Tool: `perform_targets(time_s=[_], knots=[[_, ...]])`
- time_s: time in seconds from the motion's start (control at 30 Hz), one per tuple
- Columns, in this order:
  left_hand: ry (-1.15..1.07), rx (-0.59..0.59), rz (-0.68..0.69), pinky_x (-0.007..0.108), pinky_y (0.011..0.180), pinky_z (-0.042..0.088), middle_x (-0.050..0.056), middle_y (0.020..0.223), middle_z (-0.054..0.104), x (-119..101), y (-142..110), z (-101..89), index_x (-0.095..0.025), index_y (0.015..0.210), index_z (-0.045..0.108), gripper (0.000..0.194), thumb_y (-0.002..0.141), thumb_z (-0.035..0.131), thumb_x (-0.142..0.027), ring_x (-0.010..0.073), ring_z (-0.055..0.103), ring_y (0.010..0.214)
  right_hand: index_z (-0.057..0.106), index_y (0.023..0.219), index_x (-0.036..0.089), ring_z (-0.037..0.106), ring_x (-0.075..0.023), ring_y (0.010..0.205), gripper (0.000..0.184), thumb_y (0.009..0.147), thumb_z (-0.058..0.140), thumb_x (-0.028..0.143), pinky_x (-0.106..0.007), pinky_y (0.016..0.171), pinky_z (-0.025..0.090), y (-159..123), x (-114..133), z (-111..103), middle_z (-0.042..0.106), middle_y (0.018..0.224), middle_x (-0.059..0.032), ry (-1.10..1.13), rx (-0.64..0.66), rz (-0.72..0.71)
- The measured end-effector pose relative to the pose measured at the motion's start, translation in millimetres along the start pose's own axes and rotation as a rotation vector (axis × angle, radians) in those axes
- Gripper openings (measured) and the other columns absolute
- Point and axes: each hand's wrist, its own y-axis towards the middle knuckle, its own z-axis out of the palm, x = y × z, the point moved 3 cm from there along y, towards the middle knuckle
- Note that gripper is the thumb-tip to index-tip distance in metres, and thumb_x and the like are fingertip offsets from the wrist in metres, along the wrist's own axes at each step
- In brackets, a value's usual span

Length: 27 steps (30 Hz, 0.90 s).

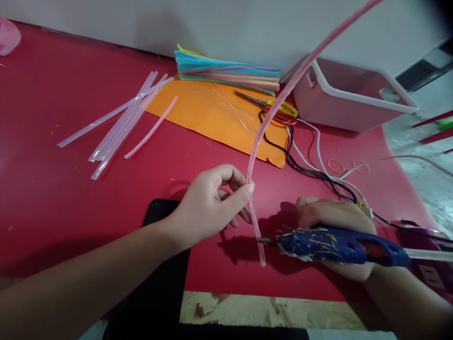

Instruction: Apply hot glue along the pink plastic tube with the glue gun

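Between thumb and fingers, my left hand [219,200] pinches a long pink pipe cleaner [272,111] close to its lower end. The stem curves up and to the right, out of the frame's top. My right hand [336,217] is wrapped round a blue hot glue gun [329,245] spotted with dried glue and bits of fluff. Its metal nozzle points left and meets the pipe cleaner, or lies just in front of it, below my left fingers. A clear glue stick [430,255] sticks out of the gun's back end.
Several glue sticks [122,123] and a short pink pipe cleaner piece [152,127] lie left on the red table [42,189]. Behind are an orange envelope [212,118], bundled pipe cleaners [226,71], scissors [272,106], cables [314,174] and a bin [329,104]. A black object [155,288] lies below my left forearm.
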Motion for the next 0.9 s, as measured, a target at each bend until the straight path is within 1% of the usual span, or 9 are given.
perform_targets(time_s=[0.1,0.2,0.3,0.43,0.57,0.73,0.83,0.9], knots=[[-0.01,0.01,-0.001,0.014,0.046,0.056,-0.005,0.061,0.072,0.6,0.8,0.5,-0.021,0.084,0.059,0.024,0.09,0.083,-0.024,0.013,0.076,0.056,0.062,0.087,0.024,0.055,-0.0142,0.055,0.021,0.1,0.062,0.04,-0.03,0.054,0.044,0.9,-2.3,0.2,0.062,0.064,0.0,-0.034,0.032,-0.015],[-0.017,0.018,0.009,0.014,0.046,0.056,-0.004,0.063,0.073,1.2,1.3,0.0,-0.021,0.085,0.059,0.024,0.09,0.082,-0.024,0.0135,0.077,0.057,0.063,0.088,0.023,0.058,-0.0144,0.056,0.011,0.093,0.067,0.032,-0.029,0.053,0.045,1.3,-4.1,-1.7,0.065,0.066,-0.0004,-0.056,0.066,-0.012],[-0.031,0.032,0.005,0.014,0.045,0.056,-0.003,0.063,0.073,1.7,1.4,-0.5,-0.021,0.084,0.059,0.025,0.09,0.083,-0.024,0.014,0.077,0.057,0.064,0.088,0.024,0.058,-0.0143,0.055,0.003,0.088,0.067,0.025,-0.028,0.052,0.045,1.4,-5.0,-3.6,0.065,0.066,0.0,-0.067,0.082,0.002],[-0.071,0.072,0.004,0.015,0.044,0.057,-0.004,0.065,0.073,1.1,2.3,0.2,-0.02,0.083,0.059,0.026,0.089,0.084,-0.024,0.0146,0.078,0.059,0.064,0.087,0.023,0.058,-0.0132,0.055,0.005,0.084,0.065,0.02,-0.026,0.052,0.044,2.3,-3.6,-3.9,0.065,0.066,0.0006,-0.066,0.088,0.003],[-0.098,0.104,-0.002,0.015,0.044,0.057,-0.004,0.066,0.073,0.2,2.4,1.5,-0.02,0.083,0.06,0.026,0.088,0.085,-0.025,0.0153,0.078,0.06,0.064,0.084,0.023,0.058,-0.0129,0.053,0.003,0.086,0.066,0.022,-0.026,0.05,0.042,3.4,-2.5,-4.3,0.064,0.065,0.0007,-0.046,0.069,0.024],[-0.082,0.103,-0.014,0.016,0.044,0.056,-0.002,0.068,0.072,-2.1,1.1,2.7,-0.019,0.084,0.06,0.025,0.09,0.084,-0.027,0.0158,0.078,0.062,0.065,0.083,0.023,0.058,-0.0131,0.052,0.005,0.086,0.068,0.024,-0.026,0.05,0.043,3.6,-3.1,-4.7,0.064,0.064,0.0001,-0.041,0.056,0.036],[-0.075,0.103,-0.038,0.017,0.044,0.057,-0.002,0.069,0.072,-1.6,1.9,2.1,-0.019,0.084,0.06,0.026,0.09,0.083,-0.028,0.0159,0.078,0.061,0.066,0.084,0.023,0.058,-0.0142,0.052,0.004,0.086,0.07,0.022,-0.027,0.049,0.044,2.0,-4.0,-5.2,0.066,0.066,-0.0007,-0.041,0.02,0.046],[-0.067,0.091,-0.048,0.017,0.044,0.057,-0.002,0.069,0.07,-0.2,2.8,0.7,-0.019,0.084,0.059,0.025,0.09,0.082,-0.028,0.0157,0.077,0.061,0.065,0.084,0.023,0.057,-0.0151,0.052,0.006,0.087,0.07,0.023,-0.029,0.048,0.043,0.0,-5.1,-5.8,0.066,0.066,-0.0012,-0.015,-0.028,0.068]])
